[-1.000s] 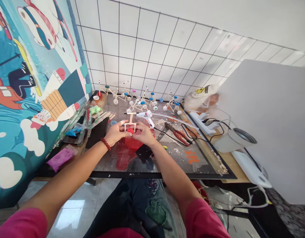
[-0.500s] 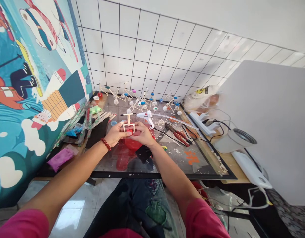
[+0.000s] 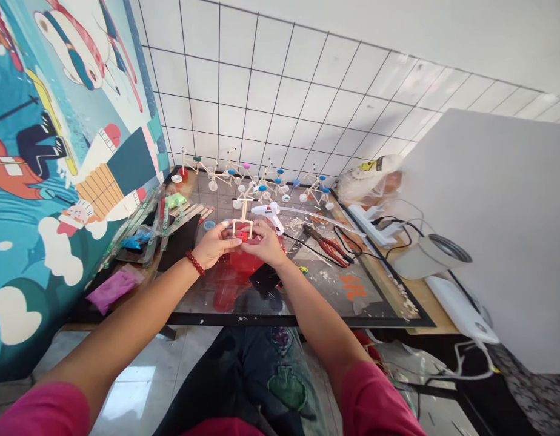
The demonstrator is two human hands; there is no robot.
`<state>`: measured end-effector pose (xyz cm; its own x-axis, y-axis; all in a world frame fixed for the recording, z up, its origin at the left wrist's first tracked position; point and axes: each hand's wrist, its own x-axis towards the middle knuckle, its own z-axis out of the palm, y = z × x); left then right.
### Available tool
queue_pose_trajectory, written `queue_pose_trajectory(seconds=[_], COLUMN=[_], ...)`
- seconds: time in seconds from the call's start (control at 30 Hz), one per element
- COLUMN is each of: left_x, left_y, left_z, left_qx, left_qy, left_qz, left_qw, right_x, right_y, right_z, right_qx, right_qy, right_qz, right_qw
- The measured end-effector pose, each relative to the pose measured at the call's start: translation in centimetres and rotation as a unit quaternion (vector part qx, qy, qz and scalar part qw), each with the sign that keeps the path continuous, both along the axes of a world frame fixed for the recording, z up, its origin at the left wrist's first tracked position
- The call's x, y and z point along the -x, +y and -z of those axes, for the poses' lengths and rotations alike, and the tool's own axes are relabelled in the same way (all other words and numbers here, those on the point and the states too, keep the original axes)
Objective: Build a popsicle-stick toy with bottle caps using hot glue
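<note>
A small frame of pale wooden sticks (image 3: 244,212) stands upright between my hands, with a dark-ended crossbar on top and a red piece (image 3: 242,236) at its base. My left hand (image 3: 215,243) pinches it from the left, thumb on the red piece. From the right, my right hand (image 3: 264,244) grips the same frame, fingers partly behind it. A white glue gun (image 3: 270,214) lies just beyond my right hand. Several stick models with blue, white and pink caps (image 3: 262,188) stand along the back of the glass-topped table (image 3: 307,303).
Red-handled pliers (image 3: 330,247) and black cable lie right of my hands. Farther right are a power strip (image 3: 373,225) and a lamp (image 3: 432,257). Packaged sticks (image 3: 153,233) and a purple packet (image 3: 113,289) are at the left. A plastic bag (image 3: 371,181) sits at the back right.
Both hands have shifted slightly right with the stick frame, which now stands a little higher in view. More of the red piece shows at its base.
</note>
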<state>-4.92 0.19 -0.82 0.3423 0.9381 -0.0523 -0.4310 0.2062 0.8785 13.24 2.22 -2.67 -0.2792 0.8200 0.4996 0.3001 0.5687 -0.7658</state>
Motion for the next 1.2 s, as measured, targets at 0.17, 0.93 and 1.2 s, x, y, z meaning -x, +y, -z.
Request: queue_pose_trajectory(seconds=[0.17,0.93,1.2], left_x=[0.3,0.0,-1.1], left_y=[0.4,0.0,-0.5], left_z=[0.1,0.0,0.7], left_qx=[0.049,0.097,-0.027], left_qy=[-0.052,-0.087,0.043], left_qz=[-0.013,0.034,-0.108], left_qw=[0.997,0.991,0.993], right_x=[0.3,0.4,0.0], right_y=[-0.4,-0.8,-1.4], right_z=[-0.4,-0.9,-1.0], right_qx=[-0.008,-0.048,-0.191], right_qy=[0.024,0.022,-0.23], right_qz=[-0.03,-0.001,0.098], right_qw=[0.999,0.999,0.949])
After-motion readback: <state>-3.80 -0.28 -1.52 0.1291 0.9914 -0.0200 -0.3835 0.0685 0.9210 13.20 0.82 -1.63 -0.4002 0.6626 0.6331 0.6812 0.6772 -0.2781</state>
